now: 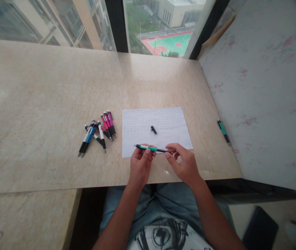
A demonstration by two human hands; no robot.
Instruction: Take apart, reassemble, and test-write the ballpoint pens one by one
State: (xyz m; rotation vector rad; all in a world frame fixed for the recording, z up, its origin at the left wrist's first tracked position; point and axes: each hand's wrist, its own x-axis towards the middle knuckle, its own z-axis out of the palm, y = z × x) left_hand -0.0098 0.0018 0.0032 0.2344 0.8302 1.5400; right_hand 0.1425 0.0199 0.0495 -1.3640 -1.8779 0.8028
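Observation:
A green and black click pen (151, 148) lies crosswise between my hands, just above the lower edge of a written sheet of paper (137, 139). My left hand (141, 165) is closed around its green barrel, thumb on top. At the pen's right end, the fingers of my right hand (184, 163) pinch the thin dark part; its very tip is hidden by the fingers. A short black piece (153, 130), which looks like a pen's grip section, rests on the sheet beyond the hands.
Left of the paper lie pink and purple pens (107, 124) and a loose heap of blue pens (88, 139) and white pens (101, 135). Another green pen (223, 132) lies by the papered wall (268, 104) on the right. Windows border the stone-patterned counter (46, 104) at the back.

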